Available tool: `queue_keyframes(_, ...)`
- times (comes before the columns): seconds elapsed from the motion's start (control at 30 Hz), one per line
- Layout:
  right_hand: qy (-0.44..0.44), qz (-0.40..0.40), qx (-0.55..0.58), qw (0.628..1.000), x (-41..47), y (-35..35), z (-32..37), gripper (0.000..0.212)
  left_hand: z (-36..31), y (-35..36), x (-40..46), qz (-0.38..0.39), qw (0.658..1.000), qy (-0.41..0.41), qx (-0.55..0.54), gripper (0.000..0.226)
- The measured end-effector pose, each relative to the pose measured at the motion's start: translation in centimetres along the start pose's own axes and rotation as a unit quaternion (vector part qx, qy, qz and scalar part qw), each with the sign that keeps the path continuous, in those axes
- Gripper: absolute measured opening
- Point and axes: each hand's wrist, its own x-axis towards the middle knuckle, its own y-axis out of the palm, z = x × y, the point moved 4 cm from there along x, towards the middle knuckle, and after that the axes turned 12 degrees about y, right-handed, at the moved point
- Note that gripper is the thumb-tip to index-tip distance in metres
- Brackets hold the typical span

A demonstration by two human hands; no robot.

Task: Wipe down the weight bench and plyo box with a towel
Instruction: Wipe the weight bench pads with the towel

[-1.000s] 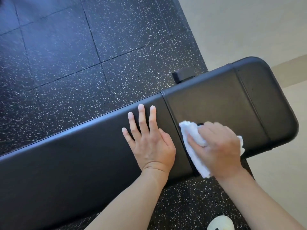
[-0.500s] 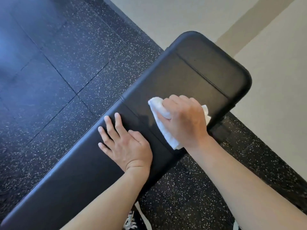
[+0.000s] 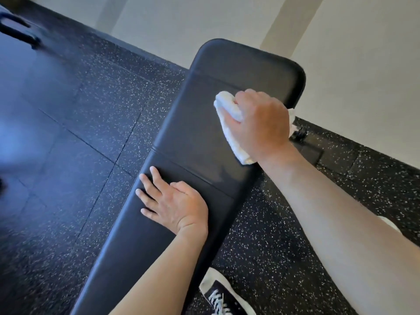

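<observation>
Here, head view: your right hand [image 3: 261, 123] grips the bunched towel [image 3: 228, 110] near the bench [image 3: 193, 137] far end, at its right edge. Left hand [image 3: 172, 204] lies flat mid-bench. Towel could slide off that edge; box unseen.

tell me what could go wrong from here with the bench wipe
The towel is bunched small in the right hand, so strokes may miss strips of the weight bench. The left hand rests flat on the pad and could leave prints on a part needing wiping. A towel corner hangs over the bench's right edge.
</observation>
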Motion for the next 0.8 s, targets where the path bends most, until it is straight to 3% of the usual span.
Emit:
queue_keyframes(0.13, 0.026, -0.031, 0.02, 0.999, -4.6, -2.1, -1.3, 0.032, 0.8, -0.6, -0.3, 0.015, 1.0, 0.001, -0.024, 0.063)
queue_keyframes(0.23, 0.15, -0.042, 0.055, 0.986, -9.7, -3.9, -1.8, 0.037, 0.3, -2.0, -2.1, 0.087, 0.984, 0.133, -0.075, 0.063)
queue_keyframes(0.33, 0.303, -0.006, 0.139, 0.943, -13.2, -3.8, -1.6, 0.048, -2.3, -3.4, -3.8, 0.174, 0.912, 0.361, -0.084, 0.064)
queue_keyframes(0.43, 0.417, 0.012, 0.28, 0.865, -15.0, -2.8, -1.5, 0.04, -6.5, -2.1, -1.7, 0.157, 0.824, 0.544, -0.008, 0.062)
queue_keyframes(0.5, 0.451, 0.0, 0.314, 0.836, -14.3, -2.5, -1.3, 0.04, -8.7, -0.7, 0.3, 0.142, 0.81, 0.568, 0.007, 0.061)
queue_keyframes(0.67, 0.484, -0.054, 0.314, 0.815, -7.1, -1.6, -5.7, 0.036, -9.3, 1.0, 0.8, 0.102, 0.815, 0.57, -0.012, 0.06)
queue_keyframes(0.8, 0.493, -0.054, 0.345, 0.797, -7.7, -1.2, -5.3, 0.031, -9.4, 1.0, 0.5, 0.096, 0.815, 0.572, -0.007, 0.059)
